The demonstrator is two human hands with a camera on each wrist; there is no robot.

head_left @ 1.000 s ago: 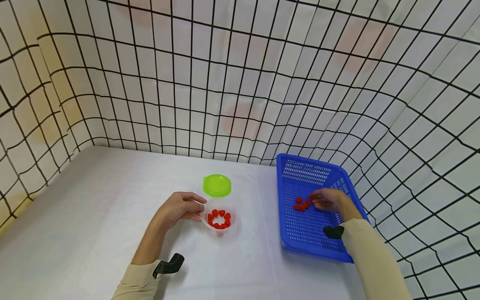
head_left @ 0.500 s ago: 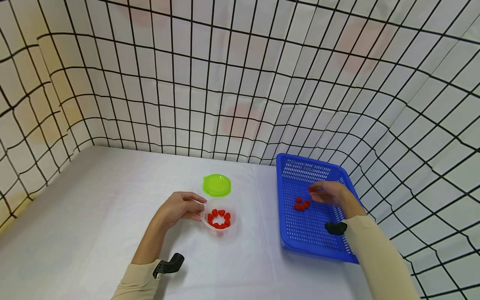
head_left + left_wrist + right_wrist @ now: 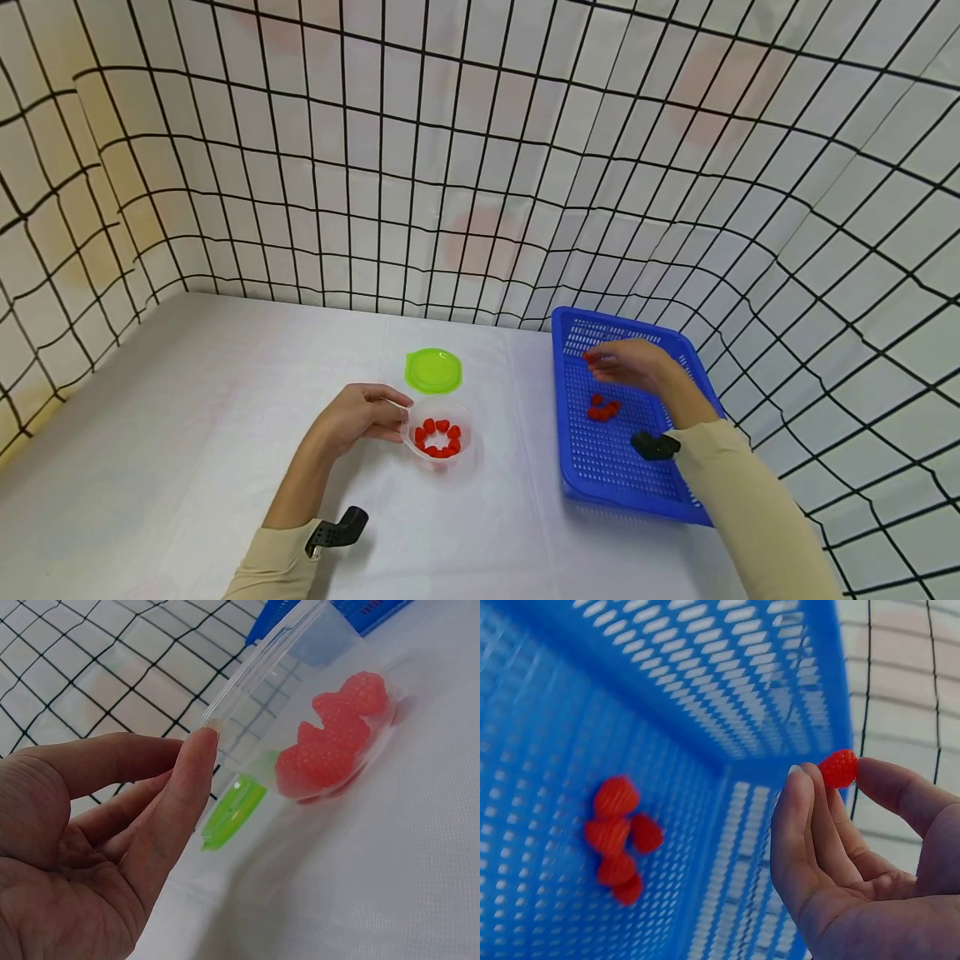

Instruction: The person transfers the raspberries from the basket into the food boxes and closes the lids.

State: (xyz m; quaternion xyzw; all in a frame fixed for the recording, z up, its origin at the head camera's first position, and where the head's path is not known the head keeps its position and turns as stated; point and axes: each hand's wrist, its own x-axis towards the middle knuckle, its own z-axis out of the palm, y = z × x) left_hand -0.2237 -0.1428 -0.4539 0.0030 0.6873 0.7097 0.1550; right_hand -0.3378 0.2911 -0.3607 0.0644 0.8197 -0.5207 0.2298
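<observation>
One blue basket (image 3: 603,458) was reached over; a drop or a spill was judged the main risk.
Right hand (image 3: 633,364) was held above the basket, where its wall could be clipped if lift fell short. Well apart, left hand (image 3: 366,417) was clamped on the rim of a clear bowl (image 3: 442,408), which could be tipped by a tug. Green lid (image 3: 434,372), just behind, could be nudged. Pinched berry (image 3: 840,768) was gripped between right thumb and fingertips, little surface held; it could be squeezed out. Ringed berries (image 3: 443,425) in the bowl could be spilled, loose berries (image 3: 607,836) on the basket floor scattered by a brush.
</observation>
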